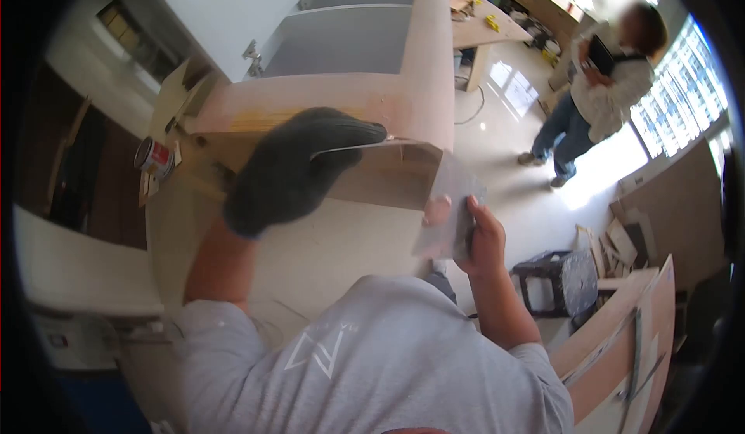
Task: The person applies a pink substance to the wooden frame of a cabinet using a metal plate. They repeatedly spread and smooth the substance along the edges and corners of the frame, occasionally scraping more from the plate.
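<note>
The left hand (291, 174), in a dark grey work glove, grips a thin flat blade (349, 149) that is seen nearly edge-on, just above the near end of a pinkish wooden cabinet (431, 85). It is unclear whether the blade's edge touches the cabinet. The right hand (485, 240) is bare and grasps a flat grey plate (450, 193), its thumb over one side; the plate is slightly blurred and held tilted just beside the right corner of the cabinet's near end. The cabinet has grey recessed panels (341, 42) in its upper face, and a white door (225, 15) stands out from its left side, near metal hinges (251, 57). Left of the cabinet's near end sits a can (154, 158) with a red and white label, tilted in this view.

Beyond the cabinet's far right side, a wooden table (493, 34) carries a yellow item (492, 22). To the right of the cabinet and well apart from it, a person (613, 92) in a light top and jeans stands on the glossy floor (497, 162), holding a dark object (599, 52) to the chest. Nearer the wearer than the cabinet, and to its right, are a dark, speckled stool (570, 282) and a large pinkish board (656, 302).
</note>
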{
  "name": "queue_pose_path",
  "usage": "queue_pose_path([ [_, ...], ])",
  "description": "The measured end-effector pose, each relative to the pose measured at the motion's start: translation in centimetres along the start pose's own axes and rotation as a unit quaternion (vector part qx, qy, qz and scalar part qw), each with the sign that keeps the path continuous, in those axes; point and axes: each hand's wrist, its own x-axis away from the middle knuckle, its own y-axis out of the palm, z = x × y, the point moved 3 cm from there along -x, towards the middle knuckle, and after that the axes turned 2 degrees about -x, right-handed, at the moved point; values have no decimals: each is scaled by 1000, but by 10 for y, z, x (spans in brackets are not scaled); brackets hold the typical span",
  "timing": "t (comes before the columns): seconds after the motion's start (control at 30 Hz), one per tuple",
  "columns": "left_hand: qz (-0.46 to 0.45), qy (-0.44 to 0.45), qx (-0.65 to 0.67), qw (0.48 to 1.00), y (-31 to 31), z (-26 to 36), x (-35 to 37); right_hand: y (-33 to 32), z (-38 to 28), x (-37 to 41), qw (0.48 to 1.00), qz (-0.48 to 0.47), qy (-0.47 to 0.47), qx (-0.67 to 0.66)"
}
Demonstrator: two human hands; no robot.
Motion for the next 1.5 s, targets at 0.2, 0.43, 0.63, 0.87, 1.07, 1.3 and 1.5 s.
queue_pose_path([
  [0.2, 116, 68, 1, 991, 44, 15, 72, 57, 26, -1, 985, 101, -126, -63],
  [0.43, 1, 28, -47, 998, 50, -24, 104, 83, 15, 6, 965, 127, -227, 29],
  [0.63, 18, 88, -156, 984, -2, -17, 82, 69, 19, -5, 940, 79, -281, 175],
  [0.87, -62, 162, -189, 967, 12, -6, 57, 63, -7, -14, 912, 87, -378, 137],
  [1.07, -39, 129, -153, 979, -26, -60, -19, 8, -53, -2, 933, 122, -309, 139],
  [1.3, -92, 98, -180, 974, 3, -73, -71, -50, -24, 7, 957, 159, -203, 131],
  [1.5, -179, 42, -199, 963, 25, -74, -88, -70, -23, 5, 964, 160, -162, 137],
])
